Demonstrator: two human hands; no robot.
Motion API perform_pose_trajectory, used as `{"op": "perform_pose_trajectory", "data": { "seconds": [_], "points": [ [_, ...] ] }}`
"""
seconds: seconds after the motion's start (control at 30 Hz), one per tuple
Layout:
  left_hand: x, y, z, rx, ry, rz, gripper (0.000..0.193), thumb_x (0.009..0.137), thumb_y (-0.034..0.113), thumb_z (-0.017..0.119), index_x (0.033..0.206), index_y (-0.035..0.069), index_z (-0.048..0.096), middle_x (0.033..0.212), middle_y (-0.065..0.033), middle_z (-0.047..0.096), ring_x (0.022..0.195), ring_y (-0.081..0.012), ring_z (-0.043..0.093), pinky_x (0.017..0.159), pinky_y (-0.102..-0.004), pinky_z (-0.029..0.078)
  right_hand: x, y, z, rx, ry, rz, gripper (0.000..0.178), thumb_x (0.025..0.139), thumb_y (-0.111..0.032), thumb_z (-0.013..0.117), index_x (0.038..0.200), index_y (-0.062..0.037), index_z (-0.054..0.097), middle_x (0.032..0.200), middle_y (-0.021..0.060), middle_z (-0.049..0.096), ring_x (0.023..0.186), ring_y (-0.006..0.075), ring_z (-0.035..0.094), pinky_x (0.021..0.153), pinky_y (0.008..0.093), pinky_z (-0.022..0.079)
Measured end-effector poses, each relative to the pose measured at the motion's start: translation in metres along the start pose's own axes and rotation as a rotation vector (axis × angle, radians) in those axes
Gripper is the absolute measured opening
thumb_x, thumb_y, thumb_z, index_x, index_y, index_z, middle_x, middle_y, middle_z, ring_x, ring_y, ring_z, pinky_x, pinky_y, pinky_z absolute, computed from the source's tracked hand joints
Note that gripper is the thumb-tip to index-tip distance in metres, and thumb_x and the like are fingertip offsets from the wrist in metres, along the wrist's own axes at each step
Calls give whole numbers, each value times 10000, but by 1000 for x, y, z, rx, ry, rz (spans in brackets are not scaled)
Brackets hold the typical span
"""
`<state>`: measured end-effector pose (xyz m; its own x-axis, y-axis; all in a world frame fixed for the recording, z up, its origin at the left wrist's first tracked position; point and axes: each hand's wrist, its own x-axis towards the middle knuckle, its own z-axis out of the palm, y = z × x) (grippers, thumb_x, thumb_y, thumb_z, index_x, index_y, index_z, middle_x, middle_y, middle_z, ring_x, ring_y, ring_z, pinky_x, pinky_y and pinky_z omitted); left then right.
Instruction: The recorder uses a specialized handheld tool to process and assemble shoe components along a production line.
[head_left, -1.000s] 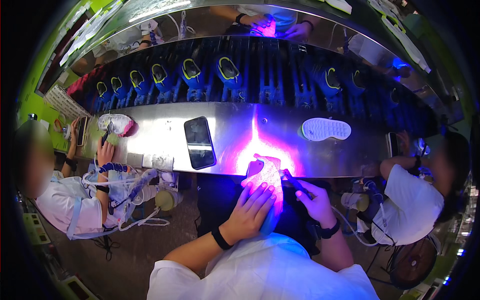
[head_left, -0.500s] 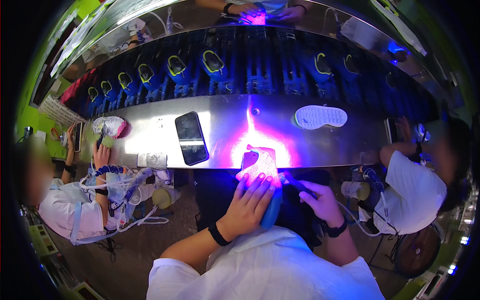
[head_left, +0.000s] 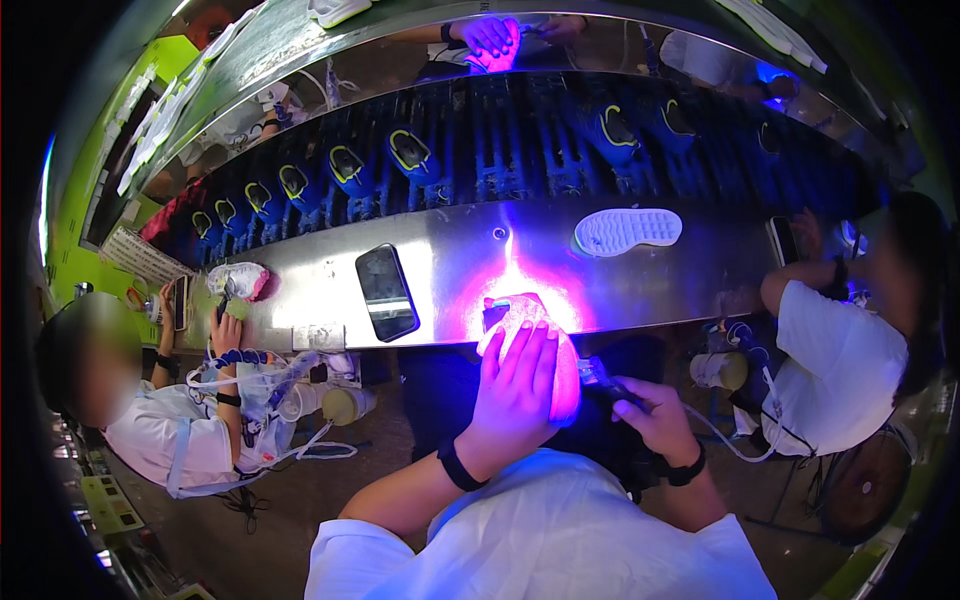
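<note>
as i follow the head view from a distance, clock centred on the left hand (head_left: 512, 398): that hand lies over the shoe (head_left: 567, 388), its grip grasping it, fingers spread toward 12 to 1 o'clock, thumb hidden from me. shoe position: near edge of the metal tabletop (head_left: 690, 285), partly overlapping that edge in view, surface lit pink and violet. a glow of the same colours spreads on the metal at 12 o'clock.

right hand (head_left: 658, 415), 3 o'clock: grip closed around a dark-handled tool (head_left: 600, 379), tip pointed at the shoe's flank; i cannot tell whether tip and shoe touch.

other items noted: black phone (head_left: 387, 294) flat at 10 o'clock; white sole (head_left: 628, 232), ridged face up, at 1 o'clock. beyond the metal, blue shoes with yellow-green collars (head_left: 413, 158) stand in a row on a dark rack (head_left: 497, 140), roughly 10 to 1 o'clock. one co-worker (head_left: 165, 440) in a white top sits at 9 o'clock, hand beside a pale shoe with a pink end (head_left: 240, 279); another person (head_left: 840, 365) sits at 3 o'clock.
</note>
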<state>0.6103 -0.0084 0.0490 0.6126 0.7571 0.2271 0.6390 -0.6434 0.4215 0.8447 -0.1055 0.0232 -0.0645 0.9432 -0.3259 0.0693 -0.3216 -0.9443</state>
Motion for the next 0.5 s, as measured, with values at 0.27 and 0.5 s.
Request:
{"op": "perform_pose_trajectory", "data": {
  "seconds": [0.27, 0.5],
  "points": [
    [34, 13, 7, 96, 10, 3, 723, 737, 309, 795, 1311, -66, 565, 1291, -226, 636, 1256, -354, 607, 1157, -581, 332, -31, 2, -6, 105, 57, 83, 395, 965, -111, 696, 1339, 6, 645, 866, 40, 702, 790, 106, 647, 770, 274, 524],
    [69, 13, 14, 57, 29, -19, 798, 739, 428, 812, 1290, -104, 587, 1246, -253, 661, 1191, -369, 641, 1139, -580, 364, -21, -13, -10, -190, 326, -137, 392, 959, -162, 722, 1297, 26, 660, 848, 19, 660, 750, 88, 574, 694, 255, 478]
  ]
}}
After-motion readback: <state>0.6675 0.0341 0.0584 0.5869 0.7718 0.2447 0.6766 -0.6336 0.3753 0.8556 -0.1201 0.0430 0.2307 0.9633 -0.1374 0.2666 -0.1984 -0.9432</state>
